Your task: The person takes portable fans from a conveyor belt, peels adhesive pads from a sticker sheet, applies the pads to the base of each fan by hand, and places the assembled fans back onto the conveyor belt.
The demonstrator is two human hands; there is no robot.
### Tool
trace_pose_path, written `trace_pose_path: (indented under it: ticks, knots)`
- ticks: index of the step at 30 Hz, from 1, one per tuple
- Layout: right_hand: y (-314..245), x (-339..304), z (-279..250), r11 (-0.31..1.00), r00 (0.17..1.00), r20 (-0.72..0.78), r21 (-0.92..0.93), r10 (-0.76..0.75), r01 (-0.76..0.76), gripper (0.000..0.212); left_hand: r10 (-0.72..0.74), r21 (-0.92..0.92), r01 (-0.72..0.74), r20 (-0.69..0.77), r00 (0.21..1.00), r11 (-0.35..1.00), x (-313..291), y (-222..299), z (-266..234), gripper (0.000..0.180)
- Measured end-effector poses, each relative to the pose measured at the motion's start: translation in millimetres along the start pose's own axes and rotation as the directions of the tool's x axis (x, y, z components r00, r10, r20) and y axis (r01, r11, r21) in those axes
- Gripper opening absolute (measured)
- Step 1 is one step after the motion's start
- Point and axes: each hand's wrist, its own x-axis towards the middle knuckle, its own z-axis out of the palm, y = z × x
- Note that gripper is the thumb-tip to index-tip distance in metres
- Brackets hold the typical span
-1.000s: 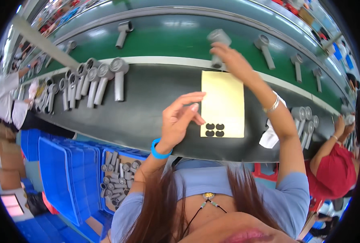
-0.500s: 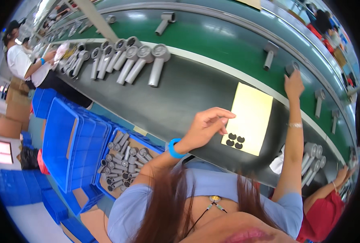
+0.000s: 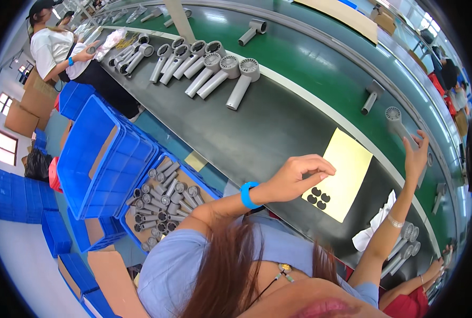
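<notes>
One grey handheld fan [image 3: 398, 125] at right hand [image 3: 416, 153]; left hand [image 3: 298, 177] by yellow sheet [image 3: 352, 168].

The left fingers [image 3: 314, 160] are over the left part of the sheet [image 3: 354, 167] on the bench [image 3: 278, 127]; four discs [image 3: 325, 197] lie on the sheet, just nearer the body. Well left of these fingers, a row of fans [image 3: 215, 79] lines the bench's far side, and a filled crate [image 3: 200, 178] sits before it. Beyond them runs the belt [image 3: 310, 69]. A fan [image 3: 396, 123] is at the right fingers [image 3: 421, 139], its head farther left. Nearer than these, a cloth [image 3: 374, 228] lies left of more fans [image 3: 403, 249].
</notes>
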Motion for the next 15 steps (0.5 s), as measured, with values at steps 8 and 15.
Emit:
trace_pose_path:
  ticks: [8,15]
  knots:
    - [-138,-109,-56,0.787,0.671,0.566,0.615,-0.48,0.045,0.043,0.325,0.653,-0.292,0.072,0.943,0.699,11,20,12,0.054]
    - [-140,-166,-30,0.52,0.883,0.404,0.821,-0.239,-0.234,0.052,-0.346,0.344,0.303,0.068,0.936,0.889,3,10,5,0.037]
